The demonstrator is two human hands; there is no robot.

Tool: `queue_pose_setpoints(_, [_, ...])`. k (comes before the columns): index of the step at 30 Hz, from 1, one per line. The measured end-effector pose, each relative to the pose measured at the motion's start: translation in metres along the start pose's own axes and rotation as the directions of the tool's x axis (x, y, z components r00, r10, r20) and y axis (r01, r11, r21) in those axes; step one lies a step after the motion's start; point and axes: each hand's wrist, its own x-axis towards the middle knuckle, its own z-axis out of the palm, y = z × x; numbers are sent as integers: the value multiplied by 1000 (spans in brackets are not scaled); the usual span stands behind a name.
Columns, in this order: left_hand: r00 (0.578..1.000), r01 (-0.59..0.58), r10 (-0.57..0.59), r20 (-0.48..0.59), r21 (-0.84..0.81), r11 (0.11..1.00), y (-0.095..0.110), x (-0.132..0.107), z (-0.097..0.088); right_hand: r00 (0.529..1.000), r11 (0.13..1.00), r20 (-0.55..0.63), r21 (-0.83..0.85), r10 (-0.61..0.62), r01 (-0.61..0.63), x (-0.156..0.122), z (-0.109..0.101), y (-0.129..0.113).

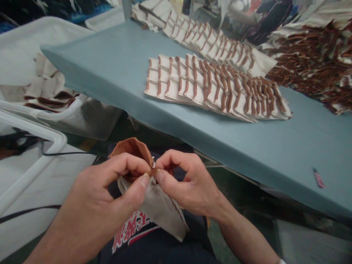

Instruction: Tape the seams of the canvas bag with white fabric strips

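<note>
Over my lap I hold a sewn fabric piece (163,209), off-white on its lower part, with a brown cloth part (133,146) that curls open at the top. My left hand (118,187) pinches its brown edge between thumb and forefinger. Close beside it, almost fingertip to fingertip, my right hand (187,179) pinches the same edge. A bit of white shows at the seam just above my fingertips; I cannot make out what it is. The fingers hide part of the edge.
A blue-covered table (110,66) bears an overlapping row of brown-edged pieces (214,88), a second row (209,40) behind, and a large heap (316,62) at right. A small pink tool (319,179) lies near its front edge. White bins (60,27) stand left. Another person (264,22) is at the back.
</note>
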Motion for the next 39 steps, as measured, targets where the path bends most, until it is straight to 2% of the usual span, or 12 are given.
queue_pose_setpoints(4, [996,78,-73,54,-106,991,1,5,-4,998,992,24,107,64,-66,2,3,3])
queue_pose_setpoints(8, [993,90,-81,82,-102,991,2,8,-5,991,977,53,165,126,-133,3,3,5])
queue_pose_setpoints(10, [999,32,-31,32,-30,999,-1,6,-5,988,976,56,161,141,-148,4,3,6])
queue_pose_setpoints(14, [985,-161,170,-40,170,972,-14,-5,-6,989,979,66,144,135,-143,6,2,9])
queue_pose_setpoints(17, [961,-264,275,-5,263,928,-22,-11,-10,992,986,60,119,107,-114,7,2,10])
queue_pose_setpoints(25, [913,-403,398,92,355,843,-21,-2,-15,998,998,42,-38,-53,54,5,2,11])
queue_pose_setpoints(30, [929,-369,349,121,355,859,-22,2,-17,989,968,65,-207,-129,140,2,0,12])
queue_pose_setpoints(35, [936,-349,339,93,362,864,-17,0,-17,981,951,93,-245,-168,186,0,-1,14])
queue_pose_setpoints(39, [973,-228,202,115,296,927,-10,1,-18,974,941,117,-258,-196,220,0,-2,14])
